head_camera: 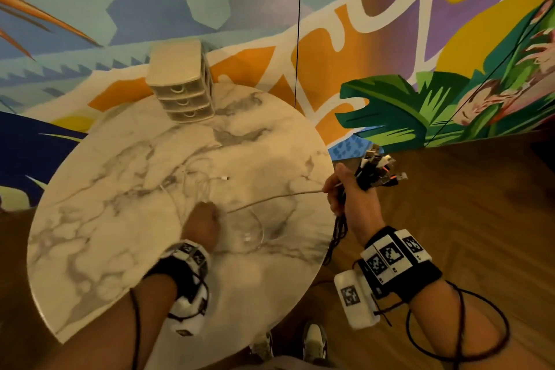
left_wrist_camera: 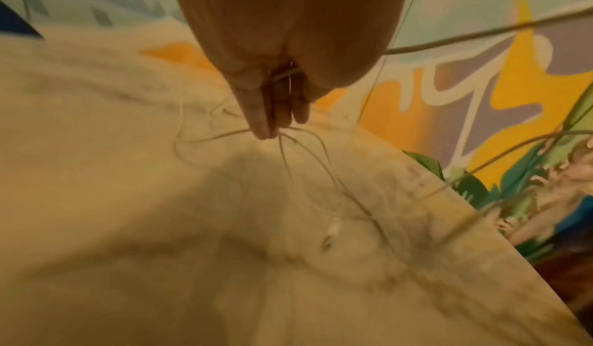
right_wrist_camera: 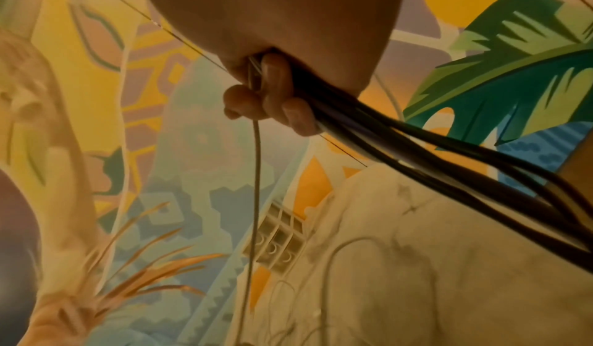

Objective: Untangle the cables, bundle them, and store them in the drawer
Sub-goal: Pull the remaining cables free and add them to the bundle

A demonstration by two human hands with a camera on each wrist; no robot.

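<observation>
My right hand (head_camera: 348,192) is raised off the table's right edge and grips a bunch of cables (head_camera: 380,173); their plugs fan out above the fist and dark cords (right_wrist_camera: 449,163) trail down from it. A pale cable (head_camera: 270,198) stretches taut from that hand to my left hand (head_camera: 204,224), which pinches thin white cables (left_wrist_camera: 301,153) low over the marble table (head_camera: 120,219). More white cable (head_camera: 204,180) lies looped on the tabletop. A small beige drawer unit (head_camera: 183,81) with three shut drawers stands at the table's far edge.
A painted mural wall (head_camera: 390,39) rises behind the round table. Wooden floor (head_camera: 465,204) lies to the right. Shoes (head_camera: 313,342) show below the table's near edge. A thin black cord (head_camera: 298,24) hangs down in front of the wall.
</observation>
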